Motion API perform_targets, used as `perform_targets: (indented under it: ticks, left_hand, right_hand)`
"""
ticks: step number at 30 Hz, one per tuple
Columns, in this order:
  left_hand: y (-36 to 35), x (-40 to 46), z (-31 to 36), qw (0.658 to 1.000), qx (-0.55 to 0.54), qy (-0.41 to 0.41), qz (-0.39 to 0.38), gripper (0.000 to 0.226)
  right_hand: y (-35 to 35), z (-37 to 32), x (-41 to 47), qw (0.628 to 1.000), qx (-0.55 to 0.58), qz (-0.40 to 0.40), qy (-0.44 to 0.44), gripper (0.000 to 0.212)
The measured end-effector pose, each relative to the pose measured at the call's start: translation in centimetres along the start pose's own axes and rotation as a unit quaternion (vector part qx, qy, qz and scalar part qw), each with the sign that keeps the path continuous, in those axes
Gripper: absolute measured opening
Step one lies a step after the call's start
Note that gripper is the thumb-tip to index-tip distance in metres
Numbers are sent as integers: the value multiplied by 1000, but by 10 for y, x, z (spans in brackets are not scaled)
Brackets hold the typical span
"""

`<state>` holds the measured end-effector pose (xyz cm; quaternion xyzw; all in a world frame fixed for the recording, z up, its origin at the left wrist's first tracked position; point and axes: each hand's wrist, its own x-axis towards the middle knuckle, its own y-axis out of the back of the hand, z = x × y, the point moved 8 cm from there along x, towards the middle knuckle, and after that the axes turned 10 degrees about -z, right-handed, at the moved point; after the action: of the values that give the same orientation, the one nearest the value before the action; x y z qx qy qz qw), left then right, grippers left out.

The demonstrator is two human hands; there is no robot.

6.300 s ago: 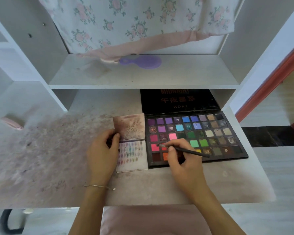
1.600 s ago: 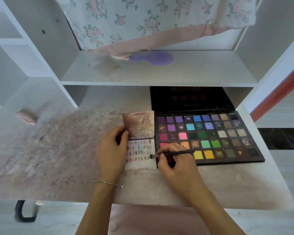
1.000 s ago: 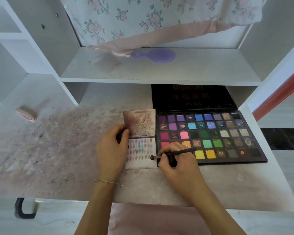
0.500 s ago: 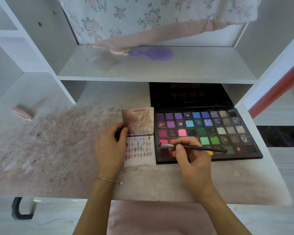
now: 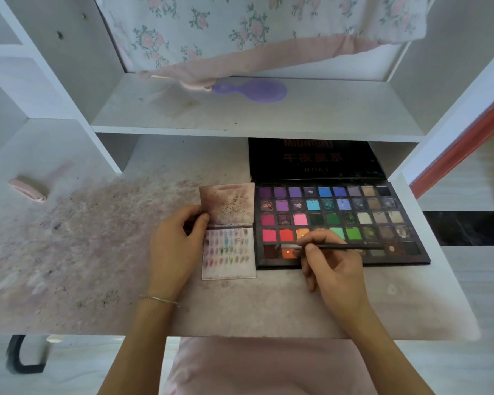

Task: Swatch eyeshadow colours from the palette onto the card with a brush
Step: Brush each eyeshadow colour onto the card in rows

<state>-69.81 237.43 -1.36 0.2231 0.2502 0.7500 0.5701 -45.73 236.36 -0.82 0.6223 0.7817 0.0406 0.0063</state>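
Note:
A large black eyeshadow palette [image 5: 382,223] lies open on the desk, its many coloured pans in rows and its lid [image 5: 314,159] flat behind. Left of it lies a folded white card [image 5: 228,266] with rows of small colour swatches on its lower half and a stained upper flap. My left hand [image 5: 174,246] grips the card's left edge at the fold, thumb on top. My right hand [image 5: 331,263] pinches a thin black brush [image 5: 340,246]; its pale tip sits over the dark and orange pans at the palette's bottom left.
The white desk top [image 5: 83,252] is dusted with pink and dark powder. A pink object [image 5: 27,189] lies at the far left. A purple hairbrush [image 5: 254,89] rests on the shelf above, under a floral cloth [image 5: 240,29]. A shelf upright [image 5: 77,109] stands left.
My right hand has carried the brush from the card's right edge back over the palette, then lowered the tip to the bottom-left pans. My left hand has kept hold of the card.

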Motion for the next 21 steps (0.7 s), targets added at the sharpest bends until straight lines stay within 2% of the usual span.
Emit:
perform_targets:
  ticks: [3, 7, 12, 16, 21]
  left_hand:
    - [2, 2, 2, 1000, 6, -20, -19, 15]
    - [3, 1, 2, 999, -1, -28, -17, 15]
    - [3, 0, 3, 999, 5, -36, -18, 15]
    - [3, 0, 3, 999, 4, -35, -17, 17]
    - [3, 0, 3, 999, 8, -37, -18, 17]
  right_hand:
    - [-1, -2, 0, 1000, -15, -3, 24, 23]
    - [-14, -9, -2, 992, -112, -22, 55, 15]
    - [-18, -9, -4, 982, -174, -28, 63, 20]
    - [-21, -7, -5, 975, -211, -48, 57, 36]
    - [-20, -7, -5, 971, -231, -39, 45, 38]
